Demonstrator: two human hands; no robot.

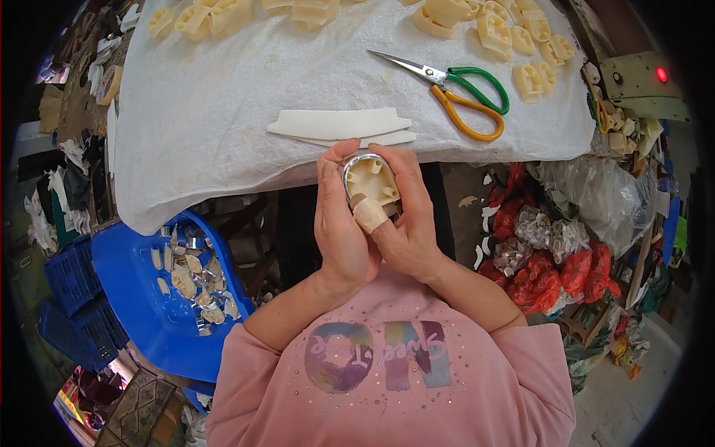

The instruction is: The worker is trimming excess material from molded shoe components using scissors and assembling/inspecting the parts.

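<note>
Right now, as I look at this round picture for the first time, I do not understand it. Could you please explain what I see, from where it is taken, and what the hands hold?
There is no machine here. A camera worn on a person's head looks down; its wide lens bends the edges. The left hand and right hand together hold a small cream plastic piece with a metal rim; one right finger wears a bandage. Above lies a table under a white cloth, with scissors, white strips and more cream pieces. At lower left, a blue tub holds metal parts.
</note>
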